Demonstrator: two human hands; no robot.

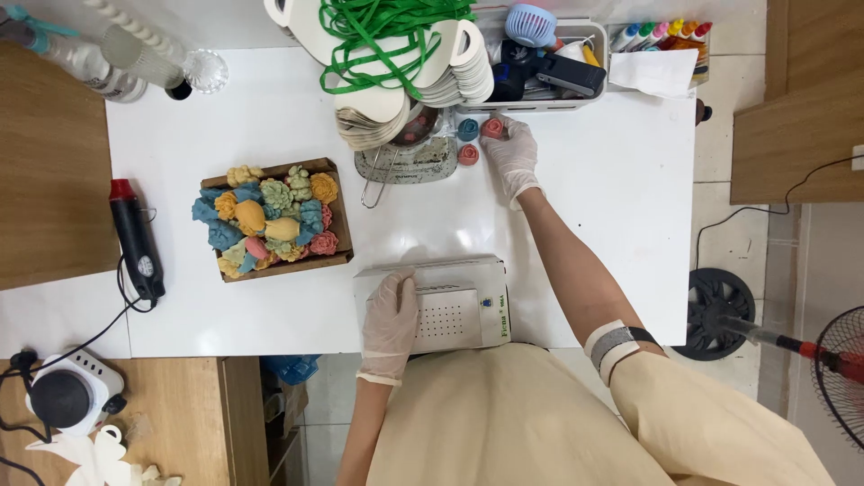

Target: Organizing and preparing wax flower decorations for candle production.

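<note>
**Worktable inventory: gloved hands, white machine, flower-shaped pieces**

1. Left hand: gloved, fingers together and laid flat on the top of a white box-shaped machine at the near edge of the white tabletop. It grips nothing.
2. Wooden tray: left of the machine, well apart from it, heaped with flower-shaped pieces in blue, yellow, green and pink.
3. Black heat gun: left of the tray, red-capped end pointing away, cord trailing off the tabletop edge.
4. Right hand: gloved, arm stretched to the far side, fingers closed around a pink rose piece.
5. Blue rose piece: just beside the held piece, to its left.
6. Second pink rose piece: resting on the tabletop just below the blue one, near the right hand.
7. Metal strainer: left of the roses, soiled, handle loop toward the tray.
8. Stack of white paper fans: beyond the strainer, green ribbon draped across it.
9. White bin: far edge, holding tools.
</note>
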